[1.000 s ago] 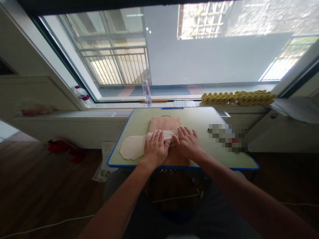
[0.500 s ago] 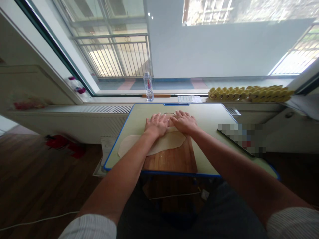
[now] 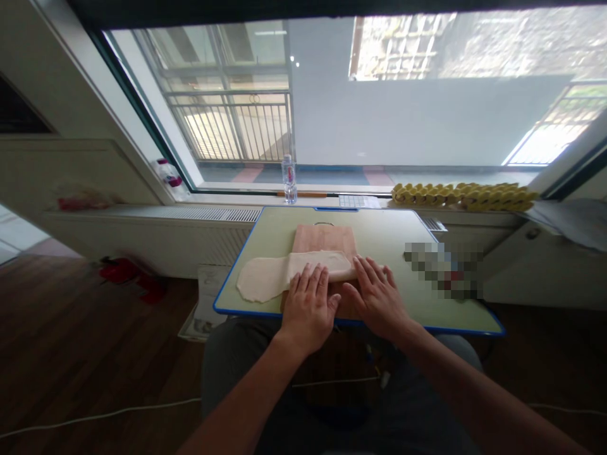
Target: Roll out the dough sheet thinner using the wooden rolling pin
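Note:
A pale sheet of rolled-out dough (image 3: 265,278) lies across a wooden cutting board (image 3: 324,237), its left end spread past the board onto the table. Along its near side, a pale rounded ridge shows between my hands; I cannot tell whether it is rolled dough or a rolling pin. My left hand (image 3: 309,309) rests palm down, its fingers stretched over the dough's near edge. At the dough's right end, my right hand (image 3: 379,297) lies with extended fingers on the ridge. Its palm hides what is underneath.
The small table (image 3: 396,234) has a blue rim. A blurred-out object (image 3: 446,268) lies on its right side. On the sill stand a clear water bottle (image 3: 289,180) and yellow egg trays (image 3: 462,196). A red object (image 3: 130,275) sits on the floor at left.
Both hands have come back from the board's far end to its near side, toward me. The board's far part is now uncovered. The camera view has tilted up slightly.

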Action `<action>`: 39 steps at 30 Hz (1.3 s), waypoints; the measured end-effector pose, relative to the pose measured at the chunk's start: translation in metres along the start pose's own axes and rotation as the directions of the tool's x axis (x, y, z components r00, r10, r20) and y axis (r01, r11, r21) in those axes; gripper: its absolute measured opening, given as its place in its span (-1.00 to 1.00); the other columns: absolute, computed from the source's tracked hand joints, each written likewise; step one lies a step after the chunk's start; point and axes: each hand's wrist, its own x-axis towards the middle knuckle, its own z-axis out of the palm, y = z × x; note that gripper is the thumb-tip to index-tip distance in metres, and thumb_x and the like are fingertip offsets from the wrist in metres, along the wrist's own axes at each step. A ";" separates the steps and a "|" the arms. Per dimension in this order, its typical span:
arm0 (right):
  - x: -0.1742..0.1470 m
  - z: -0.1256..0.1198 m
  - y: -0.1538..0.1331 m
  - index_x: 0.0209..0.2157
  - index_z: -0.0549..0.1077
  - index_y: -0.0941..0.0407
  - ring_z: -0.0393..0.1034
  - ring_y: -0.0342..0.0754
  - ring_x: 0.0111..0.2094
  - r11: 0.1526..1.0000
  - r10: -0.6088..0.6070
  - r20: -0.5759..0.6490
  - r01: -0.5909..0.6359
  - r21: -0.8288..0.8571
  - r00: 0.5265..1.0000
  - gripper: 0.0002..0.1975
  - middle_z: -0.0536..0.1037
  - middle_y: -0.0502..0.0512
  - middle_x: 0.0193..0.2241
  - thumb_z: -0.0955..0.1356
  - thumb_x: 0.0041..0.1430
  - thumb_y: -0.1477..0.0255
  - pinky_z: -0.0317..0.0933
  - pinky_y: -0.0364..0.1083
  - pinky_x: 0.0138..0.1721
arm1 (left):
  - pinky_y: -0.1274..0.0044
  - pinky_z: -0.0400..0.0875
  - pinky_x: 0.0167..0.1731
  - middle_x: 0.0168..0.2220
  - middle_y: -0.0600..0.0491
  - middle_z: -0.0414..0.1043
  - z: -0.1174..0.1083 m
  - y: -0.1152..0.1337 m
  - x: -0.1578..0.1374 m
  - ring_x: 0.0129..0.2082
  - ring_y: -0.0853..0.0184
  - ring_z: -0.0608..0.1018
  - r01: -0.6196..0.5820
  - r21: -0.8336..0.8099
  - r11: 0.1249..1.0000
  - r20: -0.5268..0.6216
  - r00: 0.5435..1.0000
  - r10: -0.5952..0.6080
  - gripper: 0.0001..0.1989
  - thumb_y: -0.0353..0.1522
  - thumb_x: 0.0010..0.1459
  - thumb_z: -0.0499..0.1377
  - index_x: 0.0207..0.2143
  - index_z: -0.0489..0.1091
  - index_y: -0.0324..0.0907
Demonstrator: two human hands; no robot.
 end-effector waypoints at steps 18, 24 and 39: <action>0.186 0.016 0.008 0.48 0.17 0.03 0.05 0.24 0.45 0.977 0.163 0.227 -0.188 0.095 0.960 -0.30 0.16 0.13 0.50 0.02 0.49 0.02 0.00 0.35 0.39 | -0.04 -0.08 0.46 0.57 0.02 -0.06 0.021 -0.077 0.175 0.55 0.02 0.04 0.201 -0.024 0.979 0.333 0.925 -0.182 -0.31 -0.03 0.46 -0.30 0.51 0.09 0.02; 0.163 0.014 0.005 0.46 0.22 0.05 0.11 0.23 0.42 0.993 0.113 0.184 -0.120 0.023 0.976 -0.34 0.21 0.16 0.48 0.05 0.51 0.07 0.04 0.29 0.36 | -0.05 -0.08 0.46 0.56 0.00 -0.03 0.017 -0.068 0.161 0.54 0.02 0.06 0.186 -0.023 0.982 0.308 0.936 -0.170 -0.30 -0.02 0.47 -0.30 0.50 0.11 -0.04; -0.013 -0.004 0.003 0.42 0.26 0.17 0.14 0.24 0.42 0.995 -0.088 -0.100 0.093 0.041 0.991 -0.41 0.36 0.31 0.38 0.20 0.51 0.19 -0.13 0.28 0.43 | 0.08 0.04 0.49 0.47 -0.08 0.20 -0.002 -0.006 -0.009 0.49 0.09 0.23 -0.044 -0.128 0.991 -0.018 0.999 0.042 -0.43 -0.20 0.49 -0.01 0.46 0.19 -0.17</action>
